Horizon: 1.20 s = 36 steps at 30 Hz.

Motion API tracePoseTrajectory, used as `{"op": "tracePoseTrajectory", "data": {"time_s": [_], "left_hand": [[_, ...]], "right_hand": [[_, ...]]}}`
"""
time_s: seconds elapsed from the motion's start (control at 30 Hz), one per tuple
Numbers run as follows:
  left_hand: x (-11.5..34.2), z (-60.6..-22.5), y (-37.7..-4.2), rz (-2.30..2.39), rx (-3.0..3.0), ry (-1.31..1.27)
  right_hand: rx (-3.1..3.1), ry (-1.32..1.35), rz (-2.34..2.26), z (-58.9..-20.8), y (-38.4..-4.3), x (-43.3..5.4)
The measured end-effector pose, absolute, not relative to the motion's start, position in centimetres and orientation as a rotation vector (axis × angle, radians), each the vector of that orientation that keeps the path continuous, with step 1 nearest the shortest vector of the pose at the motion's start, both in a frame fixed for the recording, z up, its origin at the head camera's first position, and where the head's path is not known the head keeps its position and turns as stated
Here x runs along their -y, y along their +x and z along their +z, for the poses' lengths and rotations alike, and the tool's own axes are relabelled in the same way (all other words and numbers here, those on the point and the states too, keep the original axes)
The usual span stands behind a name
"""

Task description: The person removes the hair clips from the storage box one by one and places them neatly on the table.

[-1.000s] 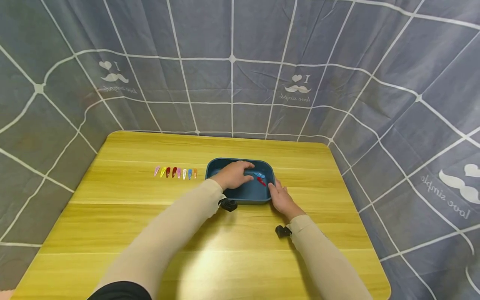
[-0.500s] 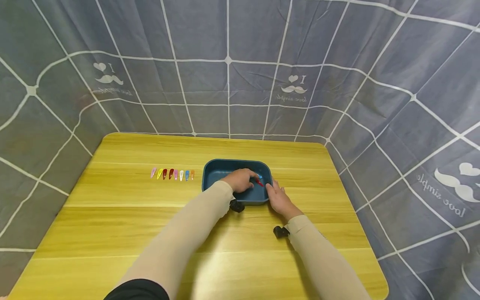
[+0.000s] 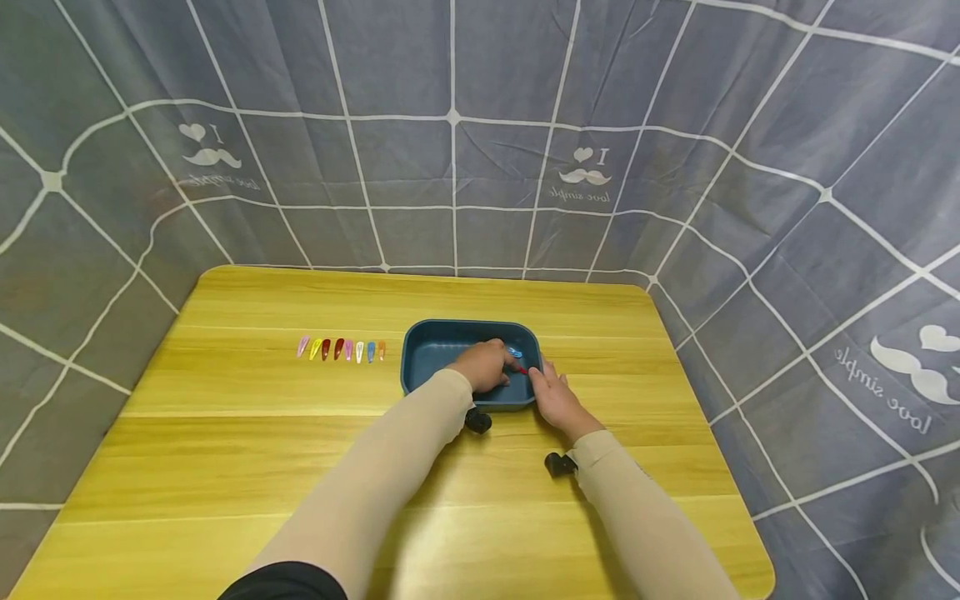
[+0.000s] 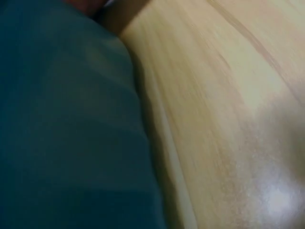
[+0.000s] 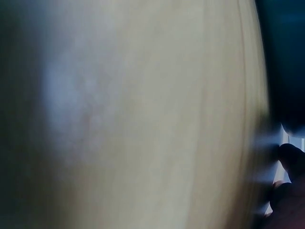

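A dark teal tray [image 3: 442, 327] lies on the wooden table. Inside, at its right end, are a red hair clip [image 3: 522, 370] and a blue hair clip [image 3: 514, 352]. My left hand [image 3: 482, 365] reaches into the tray, its fingertips at the red clip; whether they pinch it is too small to tell. With the thumb at the right rim and the other fingers outside, my right hand [image 3: 555, 395] grips the tray. The left wrist view is mostly tray wall [image 4: 71, 119]. Dark fingers [image 5: 291, 160] show beside the tray in the right wrist view.
Left of the tray, several hair clips [image 3: 338, 349] in pink, yellow, red, white, blue and orange form a row on the table [image 3: 300, 467]. A grey curtain [image 3: 405, 158] with white lines surrounds the back and sides.
My left hand has moved right and down inside the tray to the red clip, which now lies a little flatter. My right hand stays on the tray's right end.
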State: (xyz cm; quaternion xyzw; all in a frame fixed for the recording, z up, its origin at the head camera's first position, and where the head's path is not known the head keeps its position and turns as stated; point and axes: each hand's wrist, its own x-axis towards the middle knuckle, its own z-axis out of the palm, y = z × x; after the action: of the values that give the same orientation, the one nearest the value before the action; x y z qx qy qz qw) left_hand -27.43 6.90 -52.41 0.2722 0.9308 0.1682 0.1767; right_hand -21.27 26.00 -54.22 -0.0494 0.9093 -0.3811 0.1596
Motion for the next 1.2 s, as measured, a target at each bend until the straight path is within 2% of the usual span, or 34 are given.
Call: {"op": "tracePoseTrajectory", "data": {"time_s": [0.67,1.2], "left_hand": [[-7.0,-53.4,-27.8,0.581,-2.737,0.684],[-7.7,-53.6,-27.8,0.436,-2.814,0.730]], "right_hand": [[-2.587,-0.150,-1.118,-54.6,-21.6,-26.0],[-2.579,-0.134,-1.120,-54.4,-21.5,-25.9]]}}
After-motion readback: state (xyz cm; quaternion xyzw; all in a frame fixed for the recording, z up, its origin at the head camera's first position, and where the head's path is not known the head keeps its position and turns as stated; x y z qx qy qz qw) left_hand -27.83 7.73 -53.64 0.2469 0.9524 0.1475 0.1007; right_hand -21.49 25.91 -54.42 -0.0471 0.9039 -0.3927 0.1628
